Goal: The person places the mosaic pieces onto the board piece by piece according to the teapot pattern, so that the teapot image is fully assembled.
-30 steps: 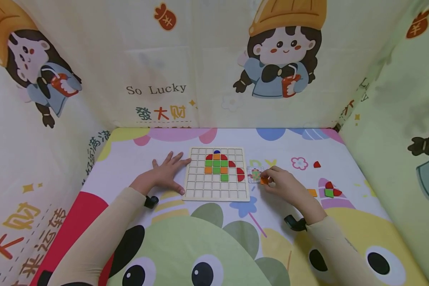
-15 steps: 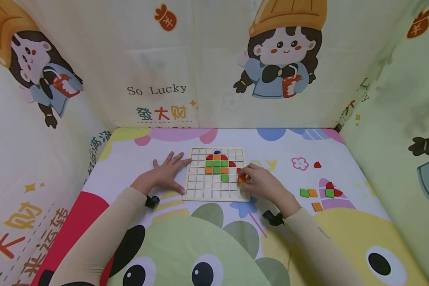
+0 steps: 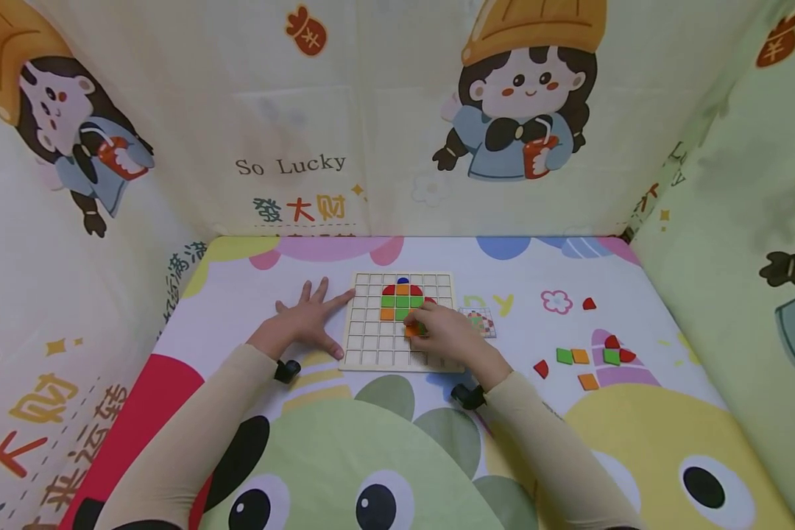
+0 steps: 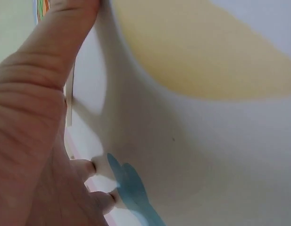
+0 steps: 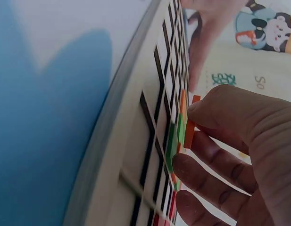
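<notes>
A pale wooden grid board (image 3: 369, 355) lies on the table, bearing green, orange, red and blue tiles in its upper middle squares. My left hand (image 3: 302, 322) rests at its left side with fingers spread, the index fingertip and thumb at the edge. Over the middle of the grid, my right hand (image 3: 452, 335) pinches an orange square tile (image 5: 190, 129) between thumb and finger. In the right wrist view that tile stands on edge, close over the board beside green tiles (image 5: 171, 141). The right hand hides part of the board's right half.
A small card with a coloured pattern (image 3: 480, 322) lies just right of the board. Farther right are loose tiles: a green square (image 3: 564, 356), orange squares (image 3: 588, 382) and red pieces (image 3: 541, 369). A printed cloth wall (image 3: 397, 199) closes off the back.
My right hand has moved left with the orange tile, from over the card, past the board's right edge, to the grid's middle. The card shows again. My left hand has stayed nearly still.
</notes>
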